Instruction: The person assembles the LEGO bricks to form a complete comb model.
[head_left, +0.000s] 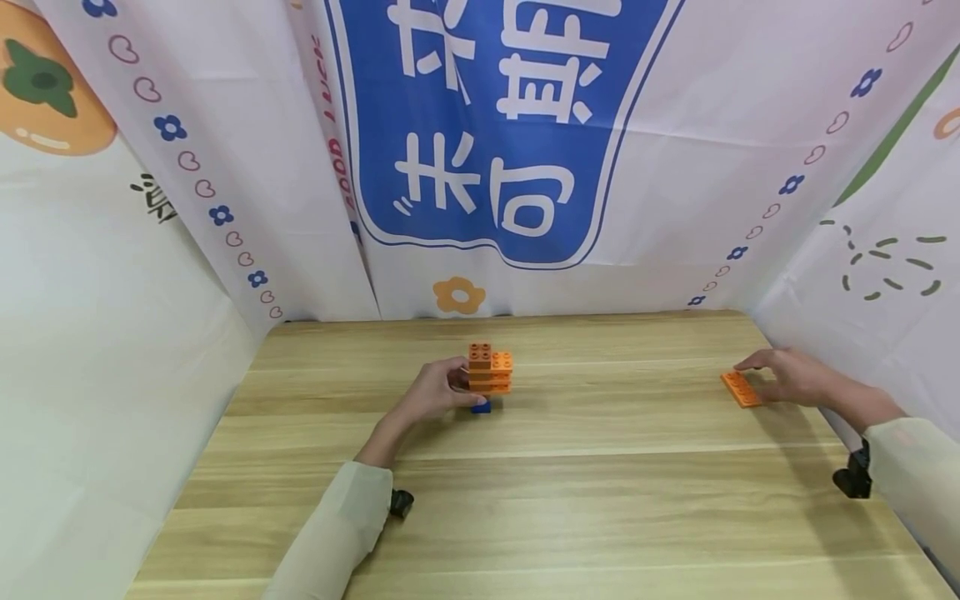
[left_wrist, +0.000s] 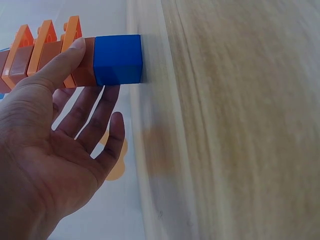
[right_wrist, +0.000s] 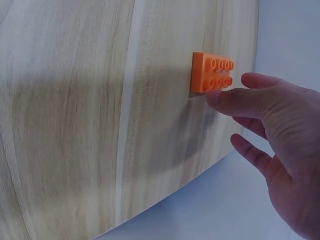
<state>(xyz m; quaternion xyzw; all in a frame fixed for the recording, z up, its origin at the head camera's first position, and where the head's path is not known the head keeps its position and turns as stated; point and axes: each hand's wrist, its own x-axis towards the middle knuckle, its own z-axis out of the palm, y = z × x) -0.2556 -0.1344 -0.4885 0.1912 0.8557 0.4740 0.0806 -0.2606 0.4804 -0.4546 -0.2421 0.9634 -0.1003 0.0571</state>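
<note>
My left hand (head_left: pixel 435 390) grips a stack of toy building blocks (head_left: pixel 482 377) near its bottom, thumb on one side and fingers on the other. Brown blocks alternate with thin orange plates that jut to the right, above a blue block (left_wrist: pixel 118 60) at the base. In the left wrist view the blue block is close to the tabletop; contact is hard to tell. At the right, a studded orange plate (right_wrist: pixel 200 72) lies flat on the wood. My right hand (head_left: pixel 798 379) is over it, thumb tip at its near edge, index finger just off its far side, other fingers spread.
The wooden table (head_left: pixel 585 500) has its right edge close to my right hand. A printed cloth (head_left: pixel 645 275) hangs behind the table, and white cloth rises on both sides. Each wrist bears a small black camera (head_left: pixel 401 503).
</note>
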